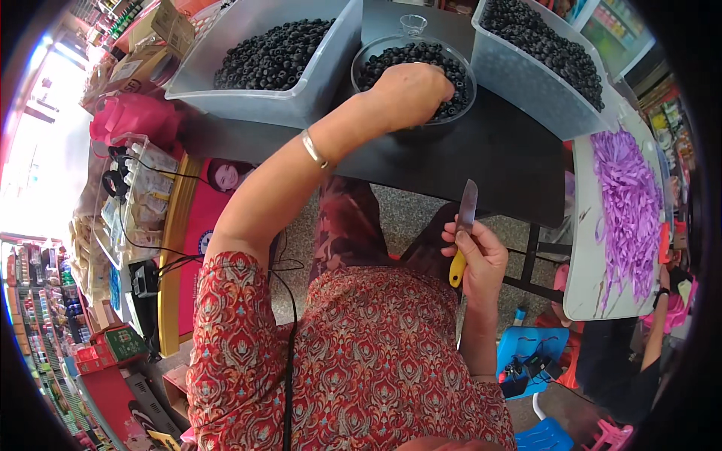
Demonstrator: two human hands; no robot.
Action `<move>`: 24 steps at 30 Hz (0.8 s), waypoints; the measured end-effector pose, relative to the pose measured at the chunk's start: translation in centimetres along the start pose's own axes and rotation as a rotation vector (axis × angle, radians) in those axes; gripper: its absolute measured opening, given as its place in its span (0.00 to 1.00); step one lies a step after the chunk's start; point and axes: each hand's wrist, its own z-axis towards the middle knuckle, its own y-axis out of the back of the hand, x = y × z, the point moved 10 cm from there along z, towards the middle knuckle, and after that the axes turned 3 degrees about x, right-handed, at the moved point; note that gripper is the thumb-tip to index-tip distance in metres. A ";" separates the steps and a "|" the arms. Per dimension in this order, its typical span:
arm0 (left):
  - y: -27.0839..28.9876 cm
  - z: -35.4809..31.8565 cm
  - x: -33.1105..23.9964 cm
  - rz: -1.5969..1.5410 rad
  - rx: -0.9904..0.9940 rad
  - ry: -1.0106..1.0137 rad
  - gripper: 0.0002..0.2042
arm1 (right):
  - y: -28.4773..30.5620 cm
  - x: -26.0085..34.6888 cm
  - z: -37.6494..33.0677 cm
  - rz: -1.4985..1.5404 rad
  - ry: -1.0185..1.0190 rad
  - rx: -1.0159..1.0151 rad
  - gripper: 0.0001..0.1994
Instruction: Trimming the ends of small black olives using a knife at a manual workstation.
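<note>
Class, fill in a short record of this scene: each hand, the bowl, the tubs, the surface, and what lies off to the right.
Left hand: over the bowl, fingertips down among its contents; any grip is hidden
Right hand: holding a knife, yellow handle, blade up
Bowl: clear, round, with small dark pieces
Tubs: two, translucent, left and right of the bowl, holding similar pieces
Surface: black table
Far right: purple strips on a pale board

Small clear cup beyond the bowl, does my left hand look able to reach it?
Probably yes: your left hand is over the bowl, and nothing tall seems to stand between it and the cup.
</note>
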 end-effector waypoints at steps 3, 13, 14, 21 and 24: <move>-4.1 0.6 2.2 -0.052 0.187 0.014 0.06 | 1.3 -0.1 -0.3 0.016 0.003 -0.052 0.13; -4.1 -0.2 1.9 -0.254 0.141 0.059 0.08 | 2.0 -0.9 -0.4 0.019 -0.014 -0.044 0.11; -3.9 -0.5 1.9 -0.222 0.113 0.079 0.08 | 1.8 -0.9 -0.4 0.017 -0.015 -0.034 0.11; 2.7 -3.0 1.6 -0.250 -0.235 0.084 0.13 | 2.0 -0.4 -0.5 -0.023 0.000 -0.070 0.11; 0.6 -6.1 0.4 -1.195 -0.100 0.414 0.14 | 1.2 1.4 0.1 -0.090 0.057 -0.141 0.10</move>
